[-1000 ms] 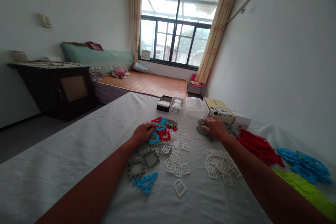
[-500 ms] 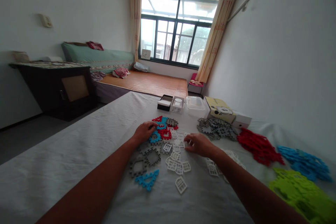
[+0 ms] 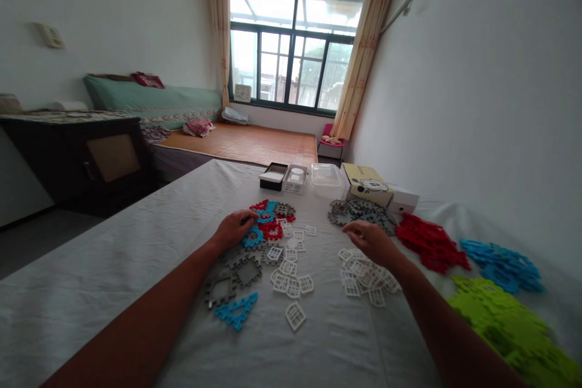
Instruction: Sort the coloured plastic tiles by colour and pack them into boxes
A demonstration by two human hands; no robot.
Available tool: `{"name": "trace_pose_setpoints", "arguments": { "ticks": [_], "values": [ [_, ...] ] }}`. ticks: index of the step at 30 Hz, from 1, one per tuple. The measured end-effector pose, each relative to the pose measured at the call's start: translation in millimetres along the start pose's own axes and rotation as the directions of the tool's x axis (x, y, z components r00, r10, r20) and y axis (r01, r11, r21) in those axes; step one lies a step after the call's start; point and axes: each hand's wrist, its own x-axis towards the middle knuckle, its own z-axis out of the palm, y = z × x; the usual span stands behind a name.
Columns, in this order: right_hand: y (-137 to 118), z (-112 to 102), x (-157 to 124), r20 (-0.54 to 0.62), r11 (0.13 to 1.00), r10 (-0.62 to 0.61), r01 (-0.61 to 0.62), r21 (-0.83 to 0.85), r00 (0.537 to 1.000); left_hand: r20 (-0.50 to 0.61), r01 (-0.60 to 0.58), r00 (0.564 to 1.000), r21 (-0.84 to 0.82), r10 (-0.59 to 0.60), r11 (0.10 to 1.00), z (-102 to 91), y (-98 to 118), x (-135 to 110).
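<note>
My left hand [image 3: 233, 229], fingers curled, lies at the left edge of a cluster of red and blue interlocking tiles [image 3: 273, 230]; what its fingertips hold, if anything, is hidden. My right hand [image 3: 367, 239] hovers with closed fingers beyond a pile of white window-shaped pieces [image 3: 364, 273], near the grey tile pile. Whether a piece is in its fingers I cannot make out. Between my hands lie loose white window pieces [image 3: 295, 315]. Grey square frames [image 3: 220, 291] and a blue triangular frame [image 3: 236, 310] lie nearer me on the left.
Behind stand a black box [image 3: 273, 177], a white box [image 3: 295, 180], a clear plastic tub [image 3: 326, 177] and a yellow box [image 3: 367, 183]. Along the right are piles of grey [image 3: 364, 213], red [image 3: 430, 242], blue [image 3: 500, 265] and lime-green tiles [image 3: 509, 321] on the pale cloth [image 3: 136, 254].
My right hand has moved right, away from the loose white pieces in the middle and towards the white and grey piles. The view has turned slightly right. My left hand stays by the coloured tiles.
</note>
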Motion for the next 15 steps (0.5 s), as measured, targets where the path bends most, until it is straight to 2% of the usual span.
{"name": "trace_pose_setpoints", "arguments": {
  "ticks": [2,4,6,9,13,15],
  "values": [
    [-21.2,17.2,1.2,-0.024,0.997,-0.052,0.053,0.064,0.998,0.004,0.002,1.000,0.003,-0.002,1.000,0.2,-0.4,-0.3],
    [-44.2,32.9,-0.6,0.089,0.975,-0.170,0.155,0.158,0.981,0.007,0.003,1.000,0.000,-0.003,1.000,0.2,-0.8,-1.0],
    [-62.2,42.5,-5.4,0.228,0.950,-0.273,0.224,0.218,0.935,0.007,0.010,1.000,-0.010,-0.010,1.000,0.1,-0.8,-1.7],
    [-76.0,45.9,-13.2,0.345,0.948,-0.307,0.251,0.198,0.887,0.006,0.020,1.000,-0.025,-0.020,1.000,-0.6,0.5,-2.1],
    [-79.6,44.2,-15.4,0.323,0.957,-0.290,0.276,0.091,0.901,0.000,0.014,1.000,-0.029,-0.014,0.999,-1.2,1.8,-1.8],
    [-75.4,41.1,-13.5,0.286,0.964,-0.256,0.265,0.007,0.924,0.001,0.016,1.000,-0.020,-0.016,1.000,-1.3,1.3,-1.9]
  ]
}}
